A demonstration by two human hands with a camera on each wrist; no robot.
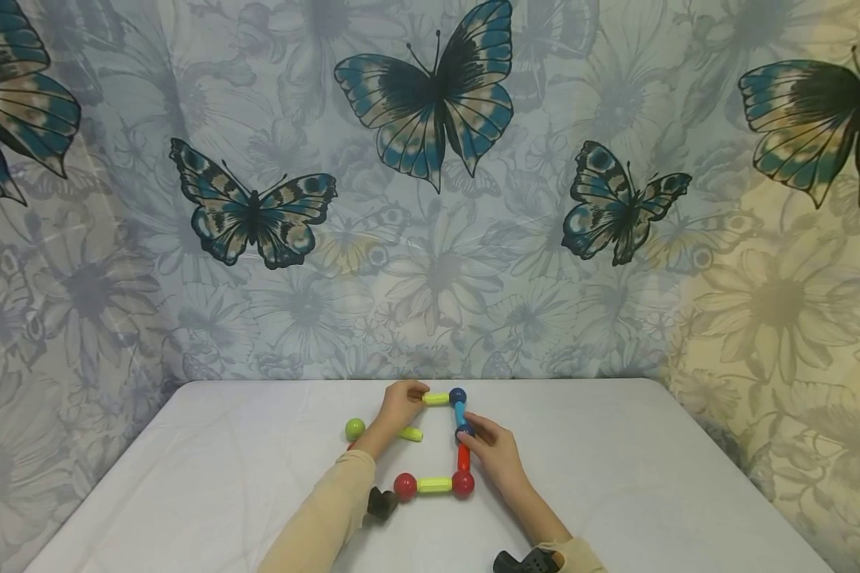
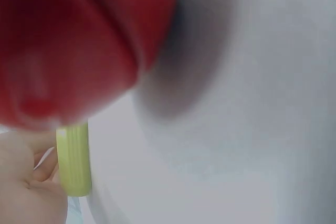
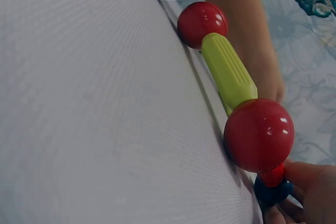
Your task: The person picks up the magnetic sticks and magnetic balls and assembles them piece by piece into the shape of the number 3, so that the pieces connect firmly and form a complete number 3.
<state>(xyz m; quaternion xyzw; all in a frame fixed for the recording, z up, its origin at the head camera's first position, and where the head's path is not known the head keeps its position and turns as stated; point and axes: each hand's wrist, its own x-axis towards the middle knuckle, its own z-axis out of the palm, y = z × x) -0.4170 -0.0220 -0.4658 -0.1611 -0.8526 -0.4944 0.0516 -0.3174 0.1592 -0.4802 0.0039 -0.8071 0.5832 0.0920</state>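
A magnetic stick-and-ball chain lies on the white table. My left hand (image 1: 400, 406) grips the left end of the far yellow-green stick (image 1: 437, 399), which joins a dark blue ball (image 1: 458, 395). A light blue stick (image 1: 460, 413) links that ball to a second dark blue ball (image 3: 270, 191), pinched by my right hand (image 1: 499, 452). From there a red stick (image 1: 463, 458) runs to a red ball (image 3: 259, 136). The near yellow-green stick (image 3: 229, 69) connects it to another red ball (image 3: 202, 24). In the left wrist view a blurred red piece (image 2: 68, 51) fills the upper left.
A green ball (image 1: 354, 430) lies left of the chain, partly beside my left forearm. A loose yellow-green stick (image 1: 412, 434) pokes out from behind that wrist. The patterned butterfly cloth (image 1: 430, 318) hangs at the table's far edge. Black camera mounts (image 1: 382, 504) sit on both wrists.
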